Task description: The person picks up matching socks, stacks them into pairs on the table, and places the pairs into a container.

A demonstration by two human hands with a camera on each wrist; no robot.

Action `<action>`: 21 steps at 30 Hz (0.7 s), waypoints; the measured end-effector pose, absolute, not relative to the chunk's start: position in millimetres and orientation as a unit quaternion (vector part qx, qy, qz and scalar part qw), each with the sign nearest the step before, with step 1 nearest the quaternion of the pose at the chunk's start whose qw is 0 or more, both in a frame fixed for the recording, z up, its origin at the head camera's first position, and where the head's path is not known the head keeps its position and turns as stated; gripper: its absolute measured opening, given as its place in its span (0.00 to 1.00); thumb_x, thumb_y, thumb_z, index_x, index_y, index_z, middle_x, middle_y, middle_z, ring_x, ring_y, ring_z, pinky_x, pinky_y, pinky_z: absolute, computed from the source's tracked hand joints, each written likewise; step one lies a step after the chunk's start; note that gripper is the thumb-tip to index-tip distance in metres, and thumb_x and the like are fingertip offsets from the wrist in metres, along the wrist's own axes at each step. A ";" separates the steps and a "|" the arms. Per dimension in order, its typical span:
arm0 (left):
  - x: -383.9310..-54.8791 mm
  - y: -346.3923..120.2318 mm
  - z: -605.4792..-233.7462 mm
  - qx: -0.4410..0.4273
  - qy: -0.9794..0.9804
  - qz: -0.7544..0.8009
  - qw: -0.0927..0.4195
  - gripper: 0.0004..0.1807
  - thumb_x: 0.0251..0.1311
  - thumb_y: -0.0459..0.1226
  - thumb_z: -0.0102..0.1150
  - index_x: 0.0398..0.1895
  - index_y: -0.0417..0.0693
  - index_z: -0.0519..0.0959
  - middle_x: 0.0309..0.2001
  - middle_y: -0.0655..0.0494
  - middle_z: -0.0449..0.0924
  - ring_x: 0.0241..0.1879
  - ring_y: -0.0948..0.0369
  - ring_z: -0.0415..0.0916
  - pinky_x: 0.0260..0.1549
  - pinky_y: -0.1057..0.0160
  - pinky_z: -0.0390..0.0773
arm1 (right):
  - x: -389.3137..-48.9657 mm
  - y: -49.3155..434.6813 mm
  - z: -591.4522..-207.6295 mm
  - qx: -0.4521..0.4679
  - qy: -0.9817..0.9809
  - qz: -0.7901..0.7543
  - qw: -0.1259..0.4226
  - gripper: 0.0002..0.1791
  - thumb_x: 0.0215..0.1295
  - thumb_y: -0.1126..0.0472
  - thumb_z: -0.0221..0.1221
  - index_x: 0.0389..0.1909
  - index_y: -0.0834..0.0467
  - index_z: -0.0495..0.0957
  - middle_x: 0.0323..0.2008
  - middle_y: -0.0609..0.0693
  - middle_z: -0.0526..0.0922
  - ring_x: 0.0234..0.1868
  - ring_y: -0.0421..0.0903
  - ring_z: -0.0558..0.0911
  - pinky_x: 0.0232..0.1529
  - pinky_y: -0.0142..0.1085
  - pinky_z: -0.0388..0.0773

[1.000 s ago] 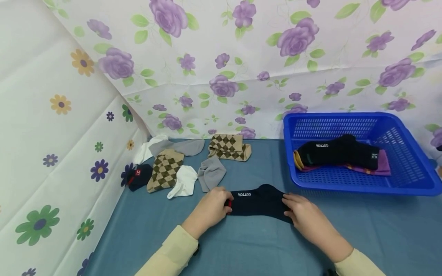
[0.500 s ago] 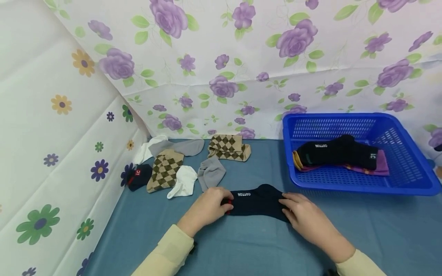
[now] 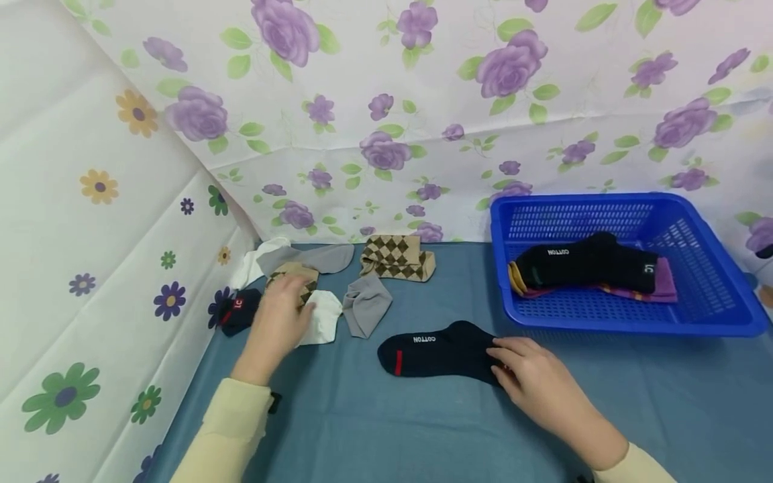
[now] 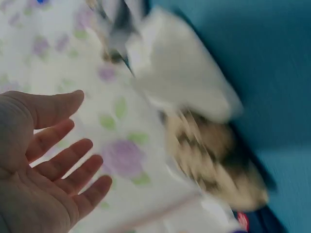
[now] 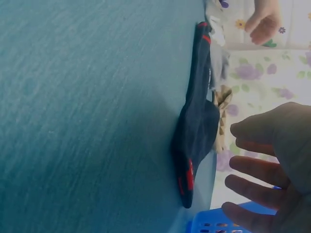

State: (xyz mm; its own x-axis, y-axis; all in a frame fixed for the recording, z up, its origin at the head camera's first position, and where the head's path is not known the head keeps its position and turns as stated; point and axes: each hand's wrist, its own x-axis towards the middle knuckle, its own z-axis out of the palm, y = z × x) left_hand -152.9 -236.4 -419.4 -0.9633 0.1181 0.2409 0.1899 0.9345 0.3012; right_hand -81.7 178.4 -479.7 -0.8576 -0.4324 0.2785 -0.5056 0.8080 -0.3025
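A navy sock [image 3: 435,355] with a red stripe at the toe and white COTTON lettering lies flat on the blue cloth. My right hand [image 3: 537,382] hovers by its cuff end; in the right wrist view the fingers stand apart from the sock [image 5: 194,121] with nothing in them. Over the loose socks at the left is my left hand [image 3: 278,322], its fingers spread and holding nothing in the left wrist view. It partly covers a brown checked sock [image 3: 310,282] and a white sock [image 3: 324,318]. Just left of it sits a bunched navy sock [image 3: 239,310] with a red mark.
A blue basket [image 3: 604,325] at the right holds a black sock [image 3: 586,265] over purple and yellow ones. Grey socks [image 3: 367,305], another white one [image 3: 249,268] and a folded checked sock [image 3: 392,258] lie toward the back. Flowered sheets [image 3: 338,121] hang behind and left.
My left hand has let go of the navy sock's toe and moved left and away from me, over the sock pile. The right hand stays near the cuff.
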 end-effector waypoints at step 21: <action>-179.2 -338.7 -442.5 0.082 -0.994 -0.054 -0.049 0.46 0.50 0.34 0.63 0.72 0.48 0.51 0.66 0.27 0.50 0.63 0.30 0.48 0.47 0.28 0.59 | -76.8 181.3 -471.3 0.198 -0.961 0.171 0.089 0.14 0.53 0.49 0.67 0.40 0.49 0.83 0.41 0.43 0.81 0.43 0.41 0.78 0.43 0.41 0.79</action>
State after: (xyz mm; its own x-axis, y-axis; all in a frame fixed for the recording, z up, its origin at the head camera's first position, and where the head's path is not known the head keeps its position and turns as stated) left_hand -179.2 -338.7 -442.5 -0.9815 -0.1586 -0.1071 -0.1692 0.9807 0.0982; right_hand -76.8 181.3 -471.3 -0.9055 -0.3506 0.2390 -0.4114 0.8631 -0.2928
